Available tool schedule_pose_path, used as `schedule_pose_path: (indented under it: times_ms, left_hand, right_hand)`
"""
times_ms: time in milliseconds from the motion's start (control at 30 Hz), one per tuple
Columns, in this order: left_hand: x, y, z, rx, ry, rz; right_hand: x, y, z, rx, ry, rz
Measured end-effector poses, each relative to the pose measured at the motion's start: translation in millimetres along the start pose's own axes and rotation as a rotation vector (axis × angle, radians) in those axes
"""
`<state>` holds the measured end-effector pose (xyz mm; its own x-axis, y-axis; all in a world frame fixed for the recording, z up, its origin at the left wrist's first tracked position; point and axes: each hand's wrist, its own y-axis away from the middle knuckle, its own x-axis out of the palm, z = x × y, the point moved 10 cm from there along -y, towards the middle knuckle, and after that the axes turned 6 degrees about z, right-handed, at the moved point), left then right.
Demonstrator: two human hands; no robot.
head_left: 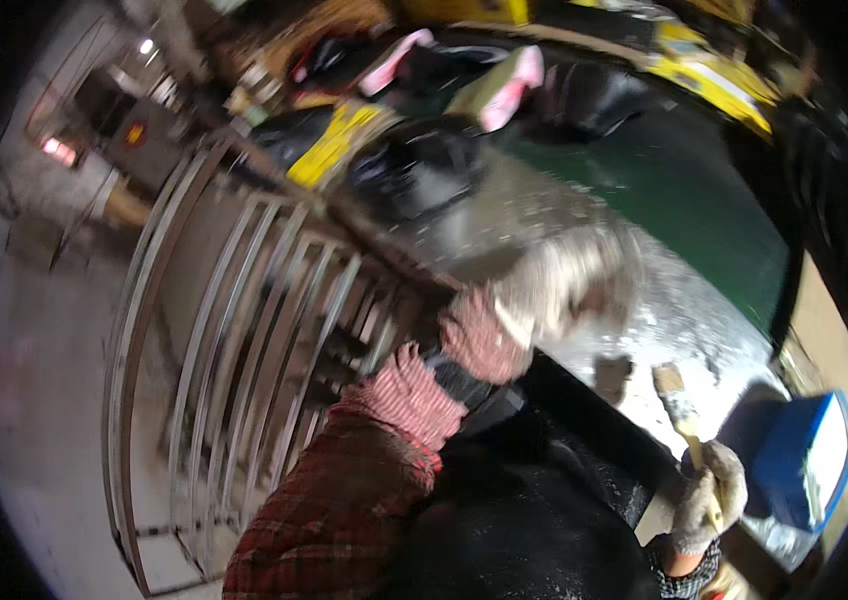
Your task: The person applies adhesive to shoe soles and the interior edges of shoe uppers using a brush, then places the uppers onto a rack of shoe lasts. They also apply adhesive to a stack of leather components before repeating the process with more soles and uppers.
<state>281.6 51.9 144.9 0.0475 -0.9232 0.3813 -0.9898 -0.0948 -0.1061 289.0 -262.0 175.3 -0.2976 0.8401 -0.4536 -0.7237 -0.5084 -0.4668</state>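
Observation:
My right hand [709, 497], in a pale knitted glove, is closed round the handle of a paintbrush [682, 408]. The brush's tan bristles point up and away, over a wet, shiny patch of the work table [604, 215]. My left hand [579, 285], also gloved, reaches out over the table to the left of the brush. Motion smears its fingers, so I cannot see whether they hold anything. Close beside my right hand, on its right, stands a blue tub [794, 465] with something whitish in it.
A metal rack of curved bars [244, 370] stands left of the table. Along the table's far side lie black plastic bundles [414, 165], a pink and pale green piece [499, 90], and yellow packaging [709, 75]. Black plastic [834, 210] hangs at the right edge.

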Motion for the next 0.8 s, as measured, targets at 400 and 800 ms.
schedule_pose_path:
  times_ms: [400, 800]
  left_hand:
    - [-288.5, 581.8, 213.4, -0.887, -0.444, -1.437]
    - [-432.8, 496.6, 157.4, -1.135, -0.809, -1.319]
  right_hand:
    - [77.0, -57.4, 52.5, 0.133, 0.133, 0.221]
    - [106.8, -61.4, 118.7, 0.341, 0.329, 0.165]
